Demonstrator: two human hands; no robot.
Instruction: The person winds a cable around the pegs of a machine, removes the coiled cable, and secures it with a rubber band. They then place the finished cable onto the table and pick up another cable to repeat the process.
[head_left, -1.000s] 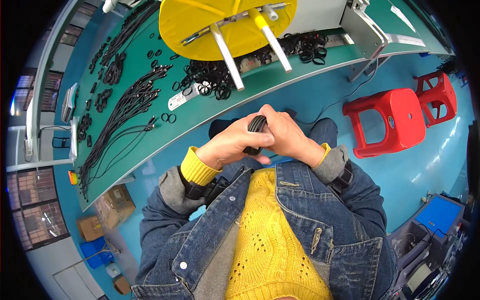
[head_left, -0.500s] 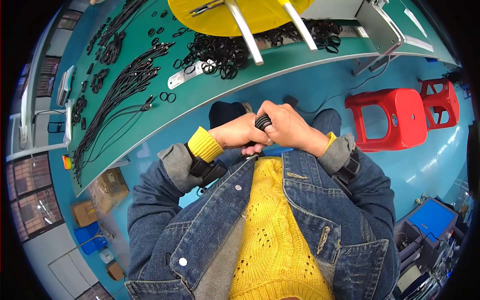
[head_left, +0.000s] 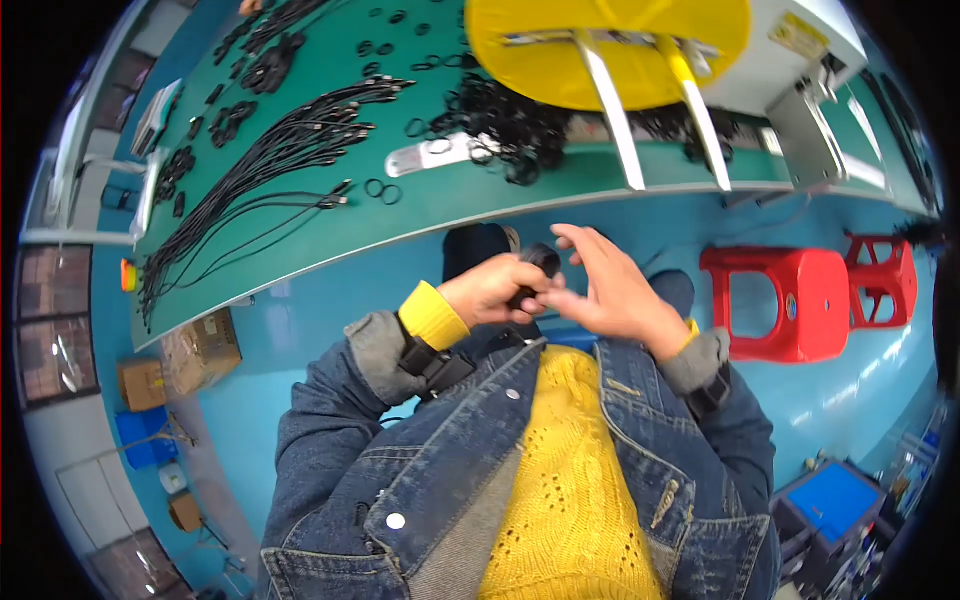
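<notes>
In front of my jacket, my left hand [head_left: 490,288] is closed around a small coiled black cable [head_left: 541,260], whose loops stick up above the fingers. My right hand [head_left: 613,290] is beside the coil with its fingers stretched and apart. Its thumb reaches close to the coil; whether it touches is unclear. On the green table [head_left: 300,235] beyond lie a fan of long black cables [head_left: 260,165], a heap of black bands [head_left: 515,125] and two loose bands [head_left: 383,191] near the edge.
A yellow round-topped stool [head_left: 610,40] with white legs rests upturned on the table, next to a metal bracket [head_left: 805,135]. Red plastic stools [head_left: 815,300] stand at right on the blue floor. Cardboard boxes [head_left: 200,350] sit at lower left. Another person's hand [head_left: 250,6] shows at the top.
My right hand has let go of the coiled cable and opened, moving slightly right. My left hand keeps hold of the coil. The whole view has shifted.
</notes>
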